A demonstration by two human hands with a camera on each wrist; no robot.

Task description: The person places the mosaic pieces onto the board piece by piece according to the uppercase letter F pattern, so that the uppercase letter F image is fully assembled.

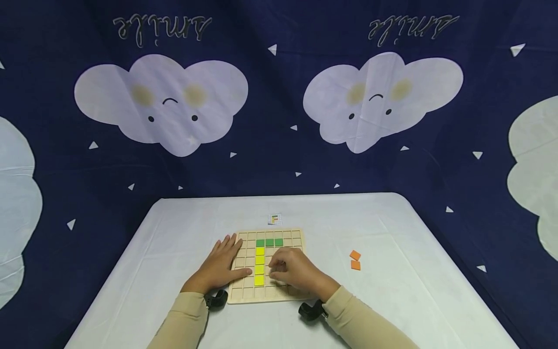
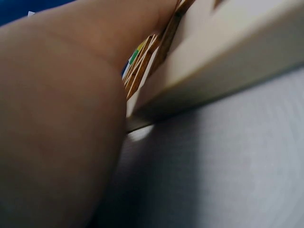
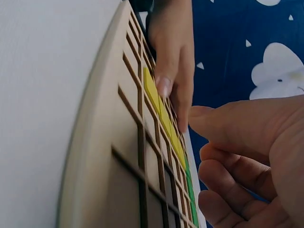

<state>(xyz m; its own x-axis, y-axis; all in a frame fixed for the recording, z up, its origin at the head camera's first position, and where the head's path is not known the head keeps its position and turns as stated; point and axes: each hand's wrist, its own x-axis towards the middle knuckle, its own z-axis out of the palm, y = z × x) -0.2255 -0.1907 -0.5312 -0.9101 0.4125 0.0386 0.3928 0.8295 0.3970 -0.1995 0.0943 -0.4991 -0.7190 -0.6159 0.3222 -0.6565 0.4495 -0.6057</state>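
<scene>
A wooden grid board [image 1: 246,293] lies on the table. Yellow square tiles [image 1: 259,268] run down one of its columns, with three green square tiles [image 1: 269,243] in a row at their top. My left hand [image 1: 219,265] rests with spread fingers on the board's left side, its thumb beside the yellow column. Just right of that column, my right hand [image 1: 298,271] hovers low over the grid with bent fingers. In the right wrist view its thumb [image 3: 223,121] reaches towards the board above curled fingers; whether a tile sits between the fingertips is hidden.
Two orange square tiles [image 1: 355,260] lie on the white tablecloth [image 1: 401,291] to the right of the board. Beyond the board's far edge is a small card [image 1: 274,219] with a coloured grid pattern. A dark blue curtain [image 1: 274,97] with clouds hangs behind the table.
</scene>
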